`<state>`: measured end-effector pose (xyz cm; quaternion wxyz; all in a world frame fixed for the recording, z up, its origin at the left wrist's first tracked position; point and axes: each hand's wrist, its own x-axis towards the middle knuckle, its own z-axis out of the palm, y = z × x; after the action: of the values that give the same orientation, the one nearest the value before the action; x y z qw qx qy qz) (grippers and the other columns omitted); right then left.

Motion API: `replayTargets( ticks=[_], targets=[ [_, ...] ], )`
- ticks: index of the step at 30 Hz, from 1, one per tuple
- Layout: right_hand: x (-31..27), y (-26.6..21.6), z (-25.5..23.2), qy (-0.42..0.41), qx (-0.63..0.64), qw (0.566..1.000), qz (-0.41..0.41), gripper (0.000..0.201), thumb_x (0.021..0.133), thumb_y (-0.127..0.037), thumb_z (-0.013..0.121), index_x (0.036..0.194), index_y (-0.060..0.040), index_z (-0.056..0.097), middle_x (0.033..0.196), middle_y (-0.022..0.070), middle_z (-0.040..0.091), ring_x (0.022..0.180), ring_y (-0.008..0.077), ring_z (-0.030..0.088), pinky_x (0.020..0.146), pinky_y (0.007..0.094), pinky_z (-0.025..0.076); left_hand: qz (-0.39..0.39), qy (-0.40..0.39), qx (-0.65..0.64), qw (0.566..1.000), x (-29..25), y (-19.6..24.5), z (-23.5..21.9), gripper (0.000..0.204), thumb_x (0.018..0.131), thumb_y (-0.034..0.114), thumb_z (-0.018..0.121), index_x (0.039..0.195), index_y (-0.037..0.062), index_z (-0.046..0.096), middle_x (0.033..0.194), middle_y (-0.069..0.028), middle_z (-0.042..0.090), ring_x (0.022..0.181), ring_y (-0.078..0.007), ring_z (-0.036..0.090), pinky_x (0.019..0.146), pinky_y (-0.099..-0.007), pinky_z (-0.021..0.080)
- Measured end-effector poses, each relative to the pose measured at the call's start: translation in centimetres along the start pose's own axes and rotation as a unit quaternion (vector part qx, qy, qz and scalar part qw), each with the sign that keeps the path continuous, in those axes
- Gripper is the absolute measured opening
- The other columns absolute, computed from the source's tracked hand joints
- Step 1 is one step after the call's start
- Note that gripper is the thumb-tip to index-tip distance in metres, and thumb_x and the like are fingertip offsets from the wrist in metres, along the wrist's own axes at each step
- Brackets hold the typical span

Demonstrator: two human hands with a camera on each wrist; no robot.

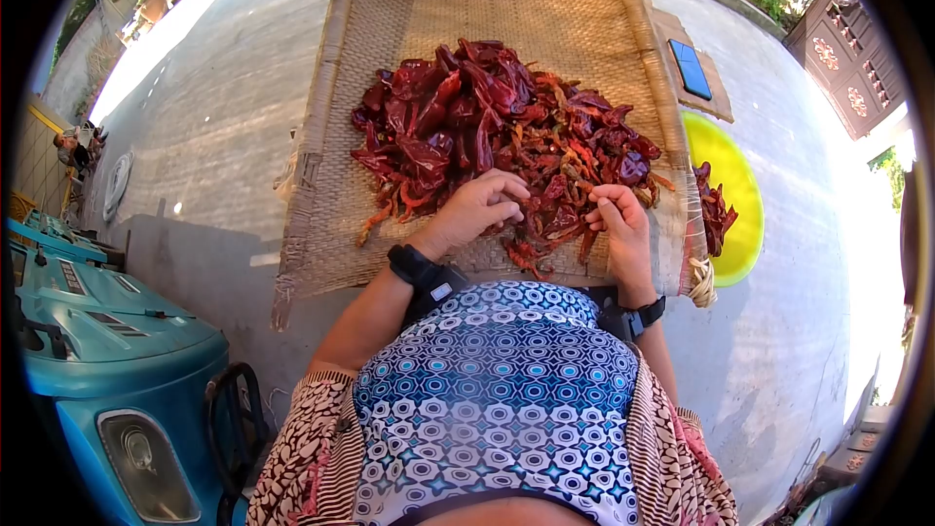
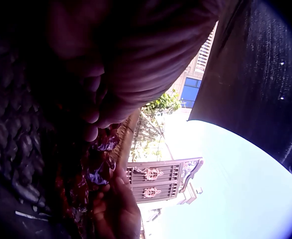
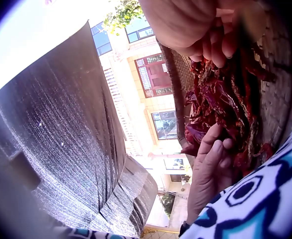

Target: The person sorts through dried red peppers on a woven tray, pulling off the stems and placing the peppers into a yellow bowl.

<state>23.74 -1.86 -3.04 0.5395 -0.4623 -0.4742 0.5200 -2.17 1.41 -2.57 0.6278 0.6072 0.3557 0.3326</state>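
Note:
Dried red peppers point(image 1: 438, 127) lie heaped on a woven tray point(image 1: 390, 19), larger glossy ones on the left and thin, shrivelled ones on the right. My left hand point(image 1: 477, 206) is over the near edge of the heap, fingers bent; I cannot tell whether anything is between them. Facing it across the small peppers, my right hand point(image 1: 623, 226) has its fingers curled and pinches a thin dried pepper point(image 1: 588, 244). In the right wrist view, the left hand point(image 3: 210, 164) has its thumb and forefinger close together beside the peppers point(image 3: 220, 99).
Right of the tray stands a yellow-green basin point(image 1: 735, 200) with some peppers at its edge. A phone point(image 1: 690, 68) lies on cardboard point(image 1: 716, 102) beyond it. To the left is a teal vehicle point(image 1: 127, 341); a person point(image 1: 78, 148) sits farther back.

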Motion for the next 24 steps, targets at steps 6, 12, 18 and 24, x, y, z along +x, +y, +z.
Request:
replayTargets(
  ticks=[6,12,18,24],
  targets=[
    [-0.11,-0.18,0.13,0.002,-0.007,1.000,-0.004,0.015,0.099,-0.012,0.052,0.109,-0.0049,0.060,0.101,0.0001,0.063,0.080,0.0058,0.059,0.069,0.0195,0.046,-0.020,-0.004,0.004,1.000,-0.29,0.84,0.04,0.019,0.096,0.010,0.056,0.113,0.0039,0.060,0.128,-0.0063,0.048,0.095,-0.0111,0.063,0.075,-0.0234,0.051],
    [-0.03,-0.08,0.18,0.006,-0.035,0.999,-0.005,0.016,0.098,-0.011,0.052,0.110,-0.0041,0.060,0.101,0.0006,0.062,0.080,0.0064,0.059,0.069,0.0200,0.046,0.012,-0.001,0.025,1.000,-0.14,0.40,-0.08,0.019,0.094,0.006,0.055,0.112,0.0010,0.060,0.125,-0.0083,0.049,0.095,-0.0144,0.066,0.075,-0.0233,0.053],
    [-0.06,-0.10,0.52,0.007,-0.041,0.999,-0.007,0.016,0.099,-0.011,0.051,0.110,-0.0036,0.060,0.100,0.0007,0.062,0.080,0.0065,0.059,0.069,0.0203,0.046,-0.006,0.000,0.007,1.000,-0.24,0.72,0.03,0.019,0.094,0.006,0.055,0.112,0.0009,0.060,0.125,-0.0083,0.049,0.095,-0.0143,0.066,0.075,-0.0236,0.053],
    [0.01,-0.15,0.51,0.003,-0.056,0.998,-0.006,0.016,0.098,-0.011,0.052,0.110,-0.0043,0.060,0.099,-0.0003,0.063,0.079,0.0051,0.057,0.069,0.0192,0.045,-0.013,-0.001,0.005,1.000,-0.19,0.33,-0.26,0.020,0.094,0.008,0.058,0.113,0.0037,0.061,0.130,-0.0078,0.051,0.093,-0.0113,0.063,0.073,-0.0235,0.049]
  ],
)
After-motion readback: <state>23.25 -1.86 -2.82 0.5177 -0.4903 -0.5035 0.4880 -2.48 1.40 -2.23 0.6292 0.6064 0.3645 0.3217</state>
